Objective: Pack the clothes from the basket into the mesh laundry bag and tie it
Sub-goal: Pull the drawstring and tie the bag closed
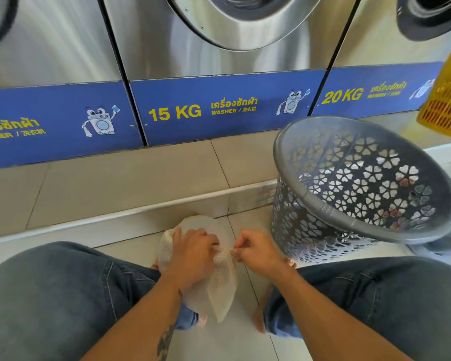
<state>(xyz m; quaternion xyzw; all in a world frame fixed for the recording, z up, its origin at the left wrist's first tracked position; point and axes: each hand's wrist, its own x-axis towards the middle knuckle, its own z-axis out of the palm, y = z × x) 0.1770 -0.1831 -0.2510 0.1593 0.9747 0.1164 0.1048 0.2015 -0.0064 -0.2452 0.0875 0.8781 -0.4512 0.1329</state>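
A cream mesh laundry bag [220,285] stands on the tiled floor between my knees, bulging with its contents. My left hand [193,252] grips the gathered neck of the bag from above. My right hand [255,252] pinches the bag's thin drawstring [228,249], pulled taut between both hands. The grey perforated basket [310,196] sits tilted on the floor to the right of my hands; no clothes show inside it.
Steel washers with a blue label strip [219,105] stand along a raised tiled step [128,183] ahead. A yellow plastic basket [445,105] hangs at the right edge. My jeans-clad knees [50,295] flank the bag on both sides.
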